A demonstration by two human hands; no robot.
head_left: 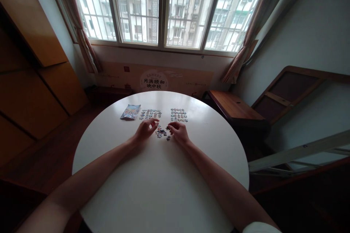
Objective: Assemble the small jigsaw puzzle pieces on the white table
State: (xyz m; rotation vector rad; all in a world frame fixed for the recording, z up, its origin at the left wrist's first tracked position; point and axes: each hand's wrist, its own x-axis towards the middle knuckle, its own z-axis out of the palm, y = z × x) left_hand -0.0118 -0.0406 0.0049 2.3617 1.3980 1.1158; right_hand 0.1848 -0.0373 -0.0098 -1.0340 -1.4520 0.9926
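My right hand (179,131) pinches a small dark jigsaw piece (167,128) between thumb and fingertips, just above the table. My left hand (146,129) is curved with thumb and index finger apart, and I see nothing held between them. Between both hands lies a loose pile of jigsaw pieces (161,133), with a single piece (168,138) off its near right side. Beyond my left hand, pieces are laid out in spaced rows (151,113). A second block of rows (179,114) lies beyond my right hand.
A colourful printed packet (130,111) lies left of the rows on the round white table (161,178). A wooden side table (235,105) stands behind at the right, near a leaning wooden frame (287,87). Barred windows (161,11) are opposite.
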